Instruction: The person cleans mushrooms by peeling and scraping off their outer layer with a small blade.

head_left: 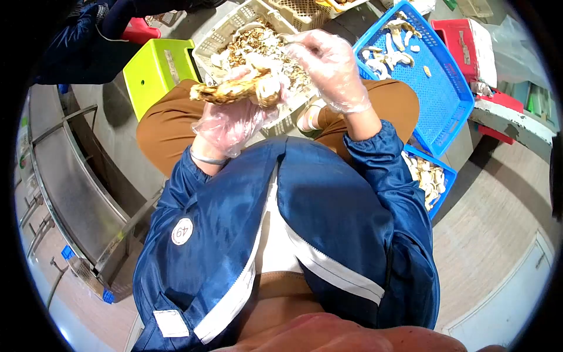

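My left hand [231, 124], in a clear plastic glove, is closed around a long brown and cream mushroom [229, 90] and holds it sideways over my lap. The mushroom's pale rounded end points right. To its right, my gloved right hand [334, 69] is raised with thumb and fingers pinched together. Whatever is between those fingertips, if anything, is too small to make out. Beneath both hands stands a cream plastic crate [205, 47] filled with brown and white mushroom pieces [252, 44].
To the right, a blue basket [437, 111] holds several pale mushrooms [390, 56] at its far end. A second blue basket [448, 176] with mushroom pieces sits nearer. A lime-green stool [143, 73] stands left, a red stool [454, 44] right. A metal frame [76, 182] is at far left.
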